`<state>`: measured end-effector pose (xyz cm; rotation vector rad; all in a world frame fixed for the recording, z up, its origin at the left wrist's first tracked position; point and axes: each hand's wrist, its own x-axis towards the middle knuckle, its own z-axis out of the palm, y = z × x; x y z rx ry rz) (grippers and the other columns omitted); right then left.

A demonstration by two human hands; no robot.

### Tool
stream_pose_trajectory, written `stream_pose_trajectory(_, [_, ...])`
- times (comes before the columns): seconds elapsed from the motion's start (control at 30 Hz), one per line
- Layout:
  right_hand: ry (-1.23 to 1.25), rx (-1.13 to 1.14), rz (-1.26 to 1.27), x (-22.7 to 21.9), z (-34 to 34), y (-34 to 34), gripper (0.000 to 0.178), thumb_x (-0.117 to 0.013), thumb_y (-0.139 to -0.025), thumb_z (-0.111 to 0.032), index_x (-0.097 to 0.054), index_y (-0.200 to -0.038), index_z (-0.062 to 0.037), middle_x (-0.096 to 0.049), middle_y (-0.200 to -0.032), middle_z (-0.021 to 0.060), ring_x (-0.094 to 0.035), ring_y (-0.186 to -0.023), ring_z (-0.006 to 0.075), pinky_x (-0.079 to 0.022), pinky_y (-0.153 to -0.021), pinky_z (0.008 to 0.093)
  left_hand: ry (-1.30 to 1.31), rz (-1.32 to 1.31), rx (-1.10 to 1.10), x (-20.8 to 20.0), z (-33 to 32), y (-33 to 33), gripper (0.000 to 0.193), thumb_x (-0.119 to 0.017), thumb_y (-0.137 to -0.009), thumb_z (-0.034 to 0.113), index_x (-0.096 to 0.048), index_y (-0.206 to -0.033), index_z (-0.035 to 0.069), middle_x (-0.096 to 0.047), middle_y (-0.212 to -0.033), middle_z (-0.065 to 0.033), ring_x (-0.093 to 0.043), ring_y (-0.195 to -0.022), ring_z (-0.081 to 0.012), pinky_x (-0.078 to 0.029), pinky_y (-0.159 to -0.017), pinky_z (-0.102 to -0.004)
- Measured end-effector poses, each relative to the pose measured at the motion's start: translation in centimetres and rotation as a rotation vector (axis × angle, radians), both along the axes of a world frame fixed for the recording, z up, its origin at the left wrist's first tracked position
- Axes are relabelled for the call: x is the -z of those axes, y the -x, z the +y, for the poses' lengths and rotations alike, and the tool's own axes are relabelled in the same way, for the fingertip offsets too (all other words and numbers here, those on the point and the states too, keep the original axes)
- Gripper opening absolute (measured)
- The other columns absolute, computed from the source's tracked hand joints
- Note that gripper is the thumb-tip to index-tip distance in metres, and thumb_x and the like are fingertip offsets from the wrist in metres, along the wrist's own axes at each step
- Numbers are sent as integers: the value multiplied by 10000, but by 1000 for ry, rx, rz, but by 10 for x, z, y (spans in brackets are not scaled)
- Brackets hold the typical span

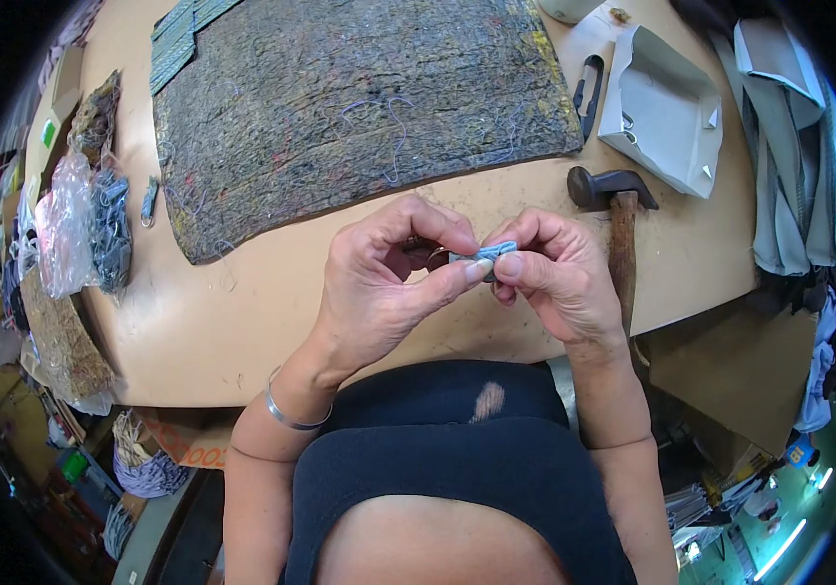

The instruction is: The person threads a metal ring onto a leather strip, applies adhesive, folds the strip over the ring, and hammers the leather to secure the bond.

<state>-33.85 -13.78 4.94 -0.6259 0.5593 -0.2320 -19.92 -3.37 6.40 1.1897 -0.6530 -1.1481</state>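
Note:
Above the near part of the table, both hands meet at a small folded strip of light blue fabric (pixel 498 251). My left hand (pixel 384 261) pinches its left end between thumb and forefinger. On the other end, the thumb and fingers of my right hand (pixel 562 273) press the fold together. Something ring-like and metallic shows by my left fingertips, mostly hidden. A similar small blue tab (pixel 150 202) with a metal ring lies at the left of the table, apart from the hands.
Beyond my hands lies a dark, rough mat (pixel 359 117) with loose threads. A wooden-handled hammer (pixel 622 234) is beside my right hand. Further right are a white open box (pixel 666 107), a black cutter (pixel 588 93) and grey folded strips (pixel 793 156). Plastic bags (pixel 69 224) sit left.

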Motion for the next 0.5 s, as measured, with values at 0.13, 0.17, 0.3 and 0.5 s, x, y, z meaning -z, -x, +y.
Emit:
stream_pose_trajectory(0.13, [21, -8, 1, 3, -1, -1, 83, -630, -752, -57, -564, -787, -22, -600, -727, 51, -538, -612, 89, -447, -541, 207, -33, -27, 8, 1, 0, -1, 141, -632, -725, -32, -543, -835, -20, -537, -847, -63, -544, -784, -103, -471, -693, -221])
stream_pose_trajectory(0.17, [29, -10, -1, 4, -1, -1, 84, -633, -750, -60, -563, -783, -25, -600, -724, 48, -537, -610, 87, -445, -540, 205, -42, -22, 8, 1, -1, -1, 141, -631, -726, -31, -543, -835, -20, -537, -846, -61, -544, -783, -102, -471, -691, -218])
stream_pose_trajectory(0.3, [133, -24, 27, 4, -1, -2, 109, -638, -754, -82, -573, -801, -8, -591, -718, 42, -537, -614, 81, -445, -550, 196, -84, 16, 0, 1, -1, -3, 138, -631, -729, -24, -538, -831, -14, -540, -836, -52, -539, -762, -89, -461, -664, -201])
stream_pose_trajectory(0.5, [249, -26, 120, -3, 0, -3, 146, -606, -786, -108, -585, -859, 17, -586, -745, 49, -536, -618, 81, -449, -559, 199, -85, -27, -10, 6, -3, -6, 151, -633, -715, -44, -519, -801, 5, -547, -833, -77, -532, -710, -95, -463, -596, -203])
